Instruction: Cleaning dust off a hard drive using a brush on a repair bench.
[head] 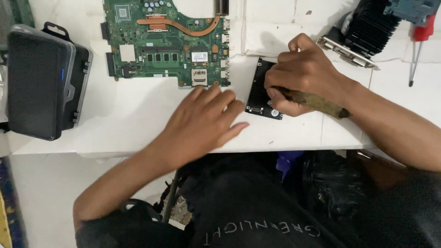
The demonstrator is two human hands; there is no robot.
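My right hand [301, 73] is closed around a worn, brownish wooden tool handle [321, 103] and rests on top of a small black drive [261, 94] lying on the white table [128, 124]; the tool's working end is hidden under my fingers. My left hand [202, 121] lies flat on the table with fingers spread, blurred, just left of the drive and holding nothing. A green laptop circuit board [165, 43] with a copper heat pipe sits just beyond my left hand.
A black plastic case [43, 80] lies at the table's left end. At the back right are a black finned heatsink on a card [367, 32] and a red-handled screwdriver [419, 46]. The table's front edge runs just under my wrists.
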